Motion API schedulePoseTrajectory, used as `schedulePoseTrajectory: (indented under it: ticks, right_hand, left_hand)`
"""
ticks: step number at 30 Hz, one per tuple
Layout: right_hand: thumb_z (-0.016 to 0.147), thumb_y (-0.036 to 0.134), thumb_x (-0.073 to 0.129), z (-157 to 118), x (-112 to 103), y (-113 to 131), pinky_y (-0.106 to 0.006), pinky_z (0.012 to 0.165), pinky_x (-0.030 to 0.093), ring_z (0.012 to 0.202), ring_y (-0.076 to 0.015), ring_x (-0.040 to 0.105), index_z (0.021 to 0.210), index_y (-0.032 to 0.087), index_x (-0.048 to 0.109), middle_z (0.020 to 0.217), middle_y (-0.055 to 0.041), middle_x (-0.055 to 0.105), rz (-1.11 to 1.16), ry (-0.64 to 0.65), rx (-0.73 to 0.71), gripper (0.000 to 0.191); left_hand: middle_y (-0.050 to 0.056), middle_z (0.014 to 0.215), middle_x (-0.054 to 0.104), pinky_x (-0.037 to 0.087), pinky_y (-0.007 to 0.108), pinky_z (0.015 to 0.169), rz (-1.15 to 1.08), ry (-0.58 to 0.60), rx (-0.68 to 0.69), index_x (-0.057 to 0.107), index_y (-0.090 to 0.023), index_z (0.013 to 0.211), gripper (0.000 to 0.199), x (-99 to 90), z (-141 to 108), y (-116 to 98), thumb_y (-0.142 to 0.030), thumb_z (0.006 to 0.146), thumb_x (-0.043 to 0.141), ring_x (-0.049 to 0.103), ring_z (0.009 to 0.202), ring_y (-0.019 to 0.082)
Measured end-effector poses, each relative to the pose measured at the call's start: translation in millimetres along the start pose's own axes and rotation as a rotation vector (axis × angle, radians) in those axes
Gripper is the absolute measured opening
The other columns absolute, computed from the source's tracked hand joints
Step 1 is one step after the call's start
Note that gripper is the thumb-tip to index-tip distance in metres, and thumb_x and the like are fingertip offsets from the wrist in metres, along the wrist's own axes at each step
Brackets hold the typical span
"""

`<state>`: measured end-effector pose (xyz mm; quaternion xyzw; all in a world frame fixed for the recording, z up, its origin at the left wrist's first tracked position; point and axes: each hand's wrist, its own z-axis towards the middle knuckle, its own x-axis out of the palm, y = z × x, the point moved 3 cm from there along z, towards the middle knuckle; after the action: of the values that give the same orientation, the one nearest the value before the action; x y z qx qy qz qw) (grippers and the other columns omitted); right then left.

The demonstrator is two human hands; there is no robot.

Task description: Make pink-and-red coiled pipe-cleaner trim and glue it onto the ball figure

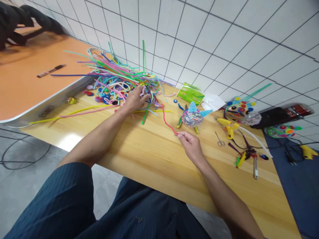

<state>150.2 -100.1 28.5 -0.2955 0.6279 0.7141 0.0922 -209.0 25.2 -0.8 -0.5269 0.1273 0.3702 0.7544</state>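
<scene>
My right hand (190,144) pinches one end of a thin red pipe cleaner (167,123), which runs up and left across the table. Its far end lies near the heap. Over at the front right of the pile of coloured pipe cleaners (119,69) is my left hand (137,99), fingers curled among the strands. Something pale lilac shows at those fingertips, too small to name. Close to the right hand stands a ball wrapped in mixed colours (192,119), with two light blue pointed pieces on top. Pliers with green and yellow handles (179,122) lie partly behind it.
Buttons (98,99) lie around the heap. To the right are small scissors (219,139), a yellow glue gun (228,127), a utility knife (255,168) and a decorated piece (239,109). A green tissue packet (190,94) rests by the tiled wall. An orange table (30,89) adjoins at left.
</scene>
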Motion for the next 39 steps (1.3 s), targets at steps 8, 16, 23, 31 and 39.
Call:
schedulePoseTrajectory:
  ticks: [8, 16, 23, 31, 39]
  right_hand:
    - [0.092, 0.057, 0.068, -23, -8, -3, -0.026, 0.047, 0.024, 0.053, -0.0110, 0.026, 0.106, 0.016, 0.083, 0.059, 0.0097, 0.034, 0.291, 0.127, 0.234, 0.046]
    - [0.098, 0.048, 0.062, -35, -32, -1, -0.027, 0.058, 0.039, 0.059, -0.0131, 0.050, 0.102, 0.020, 0.085, 0.063, 0.0039, 0.059, 0.110, 0.118, 0.068, 0.037]
    - [0.106, 0.042, 0.058, -49, -44, -13, -0.029, 0.070, 0.052, 0.074, -0.0183, 0.075, 0.103, 0.023, 0.085, 0.086, -0.0026, 0.085, -0.122, 0.094, -0.105, 0.033]
    - [0.109, 0.034, 0.057, -48, -40, -34, -0.031, 0.076, 0.060, 0.084, -0.0220, 0.083, 0.100, 0.027, 0.083, 0.093, -0.0035, 0.088, -0.254, 0.080, -0.226, 0.029]
    - [0.109, 0.034, 0.060, -54, -19, -48, -0.037, 0.082, 0.065, 0.095, -0.0262, 0.081, 0.123, 0.025, 0.080, 0.103, -0.0091, 0.083, -0.401, -0.039, -0.418, 0.026]
  left_hand:
    - [0.012, 0.151, 0.067, 0.037, 0.061, 0.129, 0.095, 0.031, 0.547, 0.064, -0.030, 0.149, 0.062, -25.3, -39, -121, -0.073, 0.104, 0.062, 0.056, 0.149, 0.037]
    - [0.009, 0.095, 0.083, 0.055, 0.028, 0.076, -0.015, 0.833, 0.688, 0.081, -0.019, 0.107, 0.033, 33.9, -121, -165, -0.032, 0.117, 0.052, 0.079, 0.084, 0.020]
    - [0.008, 0.090, 0.085, 0.048, 0.027, 0.063, 0.034, 0.660, 0.663, 0.084, -0.021, 0.115, 0.042, 26.4, -133, -149, -0.043, 0.119, 0.047, 0.080, 0.076, 0.018]
    - [0.010, 0.104, 0.085, 0.054, 0.030, 0.072, 0.166, 0.703, 0.641, 0.078, -0.018, 0.119, 0.037, 34.5, -140, -141, -0.032, 0.119, 0.044, 0.081, 0.088, 0.020]
    - [0.010, 0.093, 0.080, 0.049, 0.035, 0.082, 0.435, 0.612, 0.659, 0.077, -0.020, 0.105, 0.029, 42.0, -115, -118, -0.029, 0.116, 0.052, 0.073, 0.091, 0.022]
